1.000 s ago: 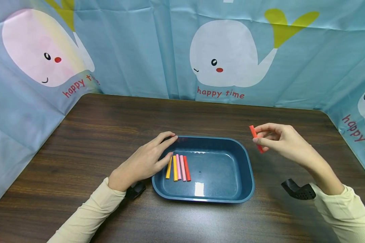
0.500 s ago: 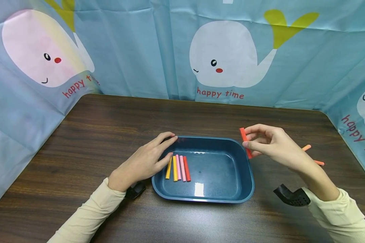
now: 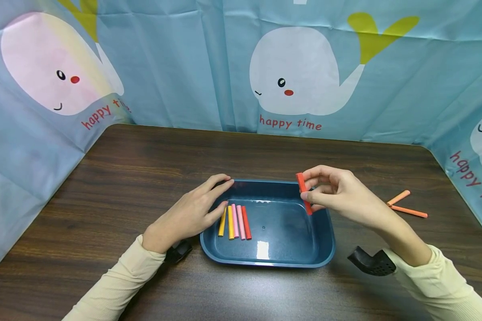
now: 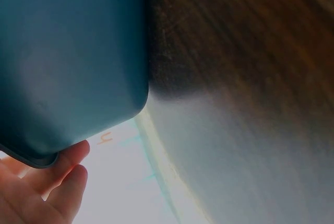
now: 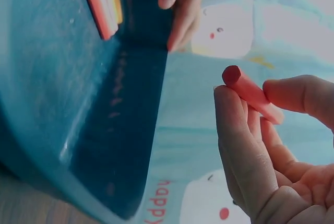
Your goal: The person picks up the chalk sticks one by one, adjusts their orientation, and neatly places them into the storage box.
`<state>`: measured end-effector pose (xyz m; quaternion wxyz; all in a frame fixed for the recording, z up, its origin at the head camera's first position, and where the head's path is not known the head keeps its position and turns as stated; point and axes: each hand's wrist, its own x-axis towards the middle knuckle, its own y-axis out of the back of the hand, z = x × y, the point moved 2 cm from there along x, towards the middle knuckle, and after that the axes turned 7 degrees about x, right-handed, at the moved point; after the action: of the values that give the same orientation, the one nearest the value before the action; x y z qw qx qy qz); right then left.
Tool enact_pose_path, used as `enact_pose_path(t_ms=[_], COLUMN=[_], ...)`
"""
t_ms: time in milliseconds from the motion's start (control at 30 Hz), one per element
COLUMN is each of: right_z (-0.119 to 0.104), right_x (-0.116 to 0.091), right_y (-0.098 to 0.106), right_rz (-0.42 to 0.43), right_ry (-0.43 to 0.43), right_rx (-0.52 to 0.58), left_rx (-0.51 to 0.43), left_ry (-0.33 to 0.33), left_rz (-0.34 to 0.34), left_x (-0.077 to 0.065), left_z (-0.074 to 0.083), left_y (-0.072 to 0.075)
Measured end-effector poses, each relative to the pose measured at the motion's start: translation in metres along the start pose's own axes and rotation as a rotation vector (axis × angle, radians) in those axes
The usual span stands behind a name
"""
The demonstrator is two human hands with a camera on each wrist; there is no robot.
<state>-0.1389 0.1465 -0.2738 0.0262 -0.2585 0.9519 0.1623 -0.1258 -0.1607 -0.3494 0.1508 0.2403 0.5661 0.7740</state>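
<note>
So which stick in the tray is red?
The rightmost stick in the tray, the only red one there, beside two pink sticks and two yellow sticks.

Blue curtain (image 3: 164,80): red "happy time" lettering (image 3: 289,122), repeated.

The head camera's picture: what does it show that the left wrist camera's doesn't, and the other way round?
Only the head view shows the right hand pinching a red stick over the blue tray, the row of five sticks inside it and two orange sticks on the table.

Only the left wrist view shows the tray's outer left wall close up.

Both show the tray, the left hand at its rim, the table and the printed curtain.
</note>
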Motion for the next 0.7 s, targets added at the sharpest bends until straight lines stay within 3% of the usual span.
enact_pose_path(t_ms=[700], right_z=[-0.007], right_x=[0.030], right_y=[-0.029], right_rz=[-0.047], right_ry=[0.025], right_rx=[0.039], left_rx=[0.004], left_ry=[0.002], left_rz=[0.001], left_x=[0.000], left_z=[0.000], left_y=[-0.001])
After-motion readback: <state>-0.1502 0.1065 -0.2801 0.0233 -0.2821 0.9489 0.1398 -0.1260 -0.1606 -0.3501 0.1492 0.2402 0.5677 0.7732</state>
